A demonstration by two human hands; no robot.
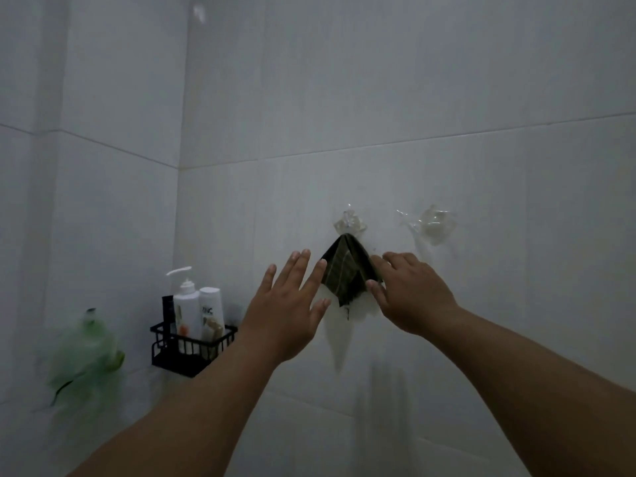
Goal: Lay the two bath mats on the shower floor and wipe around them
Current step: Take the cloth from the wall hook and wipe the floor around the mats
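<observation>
Both forearms enter from the bottom edge and reach up toward the tiled wall (378,98). My left hand (289,304) is released, fingers straight and spread, its fingertips just beside the left edge of a dark cloth (347,270). My right hand (409,290) grasps the right edge of that cloth, thumb and fingers pinching the fabric. The cloth hangs folded to a point from a clear hook (349,223) at 12 o'clock of my hands; it is dark green with paler stripes. A pale piece (339,335) hangs below it against the wall; what it is I cannot tell. A second clear hook (432,223) sits near the first, at 3 o'clock of it, bare. At 9 o'clock of my left hand a black wire rack (192,346) is fixed in the wall corner, holding a white pump bottle (186,304) and a white bottle (211,311) side by side, touching. Farther out at 9 o'clock a green mesh sponge (86,359) hangs, blurred.
</observation>
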